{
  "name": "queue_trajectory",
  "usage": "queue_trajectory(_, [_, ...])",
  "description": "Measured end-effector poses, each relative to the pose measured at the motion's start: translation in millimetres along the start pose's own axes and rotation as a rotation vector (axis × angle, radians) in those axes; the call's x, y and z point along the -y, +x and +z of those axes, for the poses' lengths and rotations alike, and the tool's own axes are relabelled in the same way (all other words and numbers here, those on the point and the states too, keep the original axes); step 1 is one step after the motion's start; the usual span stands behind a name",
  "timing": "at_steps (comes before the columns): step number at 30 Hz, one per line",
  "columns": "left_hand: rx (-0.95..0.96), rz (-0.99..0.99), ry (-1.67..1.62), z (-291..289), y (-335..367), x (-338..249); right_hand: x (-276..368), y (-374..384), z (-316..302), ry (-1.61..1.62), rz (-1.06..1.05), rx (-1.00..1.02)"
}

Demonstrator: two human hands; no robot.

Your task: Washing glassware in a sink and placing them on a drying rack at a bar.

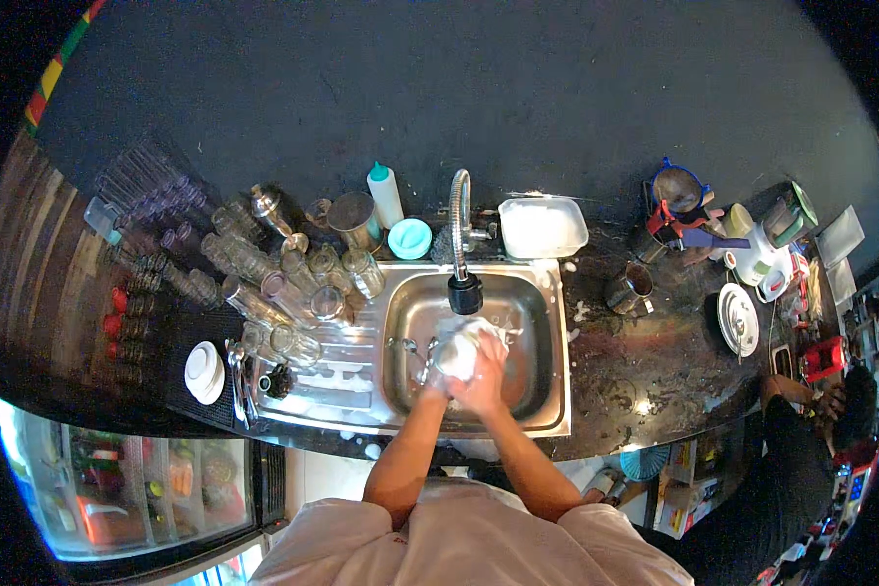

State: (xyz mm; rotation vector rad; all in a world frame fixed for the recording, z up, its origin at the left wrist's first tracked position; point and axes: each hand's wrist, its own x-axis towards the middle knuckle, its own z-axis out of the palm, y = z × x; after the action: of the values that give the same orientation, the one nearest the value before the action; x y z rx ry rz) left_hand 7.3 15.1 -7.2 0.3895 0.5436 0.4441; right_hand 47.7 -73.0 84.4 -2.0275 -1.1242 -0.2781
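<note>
Both my hands are over the steel sink (396,293), beneath the tap (466,293). Between them is a soapy white rounded thing (457,355); suds and blur hide its exact kind. My right hand (484,375) curls over its right side. Partly hidden behind foam, my left hand (438,377) grips it from the near left. A few pieces of metal cutlery (424,357) lie in the sink beside my left hand, and foam patches cling to the basin.
Many glasses (281,293) crowd the ribbed drainboard at left, near white plates (203,371) and spoons (239,386). Behind the sink stand a squeeze bottle (385,195), a turquoise bowl (410,238) and a white tub (543,228). A metal jug (630,287) and another person's hand (830,402) are at right.
</note>
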Motion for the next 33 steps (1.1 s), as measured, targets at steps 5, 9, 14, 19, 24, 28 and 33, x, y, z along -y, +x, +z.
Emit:
queue_trajectory(5, [-0.005,-0.222,0.028,8.6,-16.2,-15.9,-48.1,4.5,43.5,1.010,0.555,-0.031])
queue_trajectory(9, [-0.031,-0.164,0.522,-0.4,-6.0,-16.3,-53.6,-14.0,37.6,1.117,0.643,-0.052])
queue_trajectory(14, [0.208,0.094,1.058,-22.9,-3.4,-1.2,-27.9,25.1,2.1,0.608,0.471,-0.096])
queue_trajectory(19, [0.221,0.223,1.427,-20.9,11.8,28.0,-51.4,19.1,6.1,0.461,0.348,-0.194])
queue_trajectory(24, [0.317,0.077,1.195,5.7,-21.3,-34.3,-47.0,39.2,1.8,0.616,0.375,0.052])
queue_trajectory(28, [0.440,-0.308,0.868,31.9,-21.2,-86.8,-87.1,38.6,-4.2,1.393,0.691,0.435])
queue_trajectory(33, [0.224,-0.376,-0.012,21.7,-11.3,-76.6,-97.1,1.3,18.3,1.681,0.920,0.161])
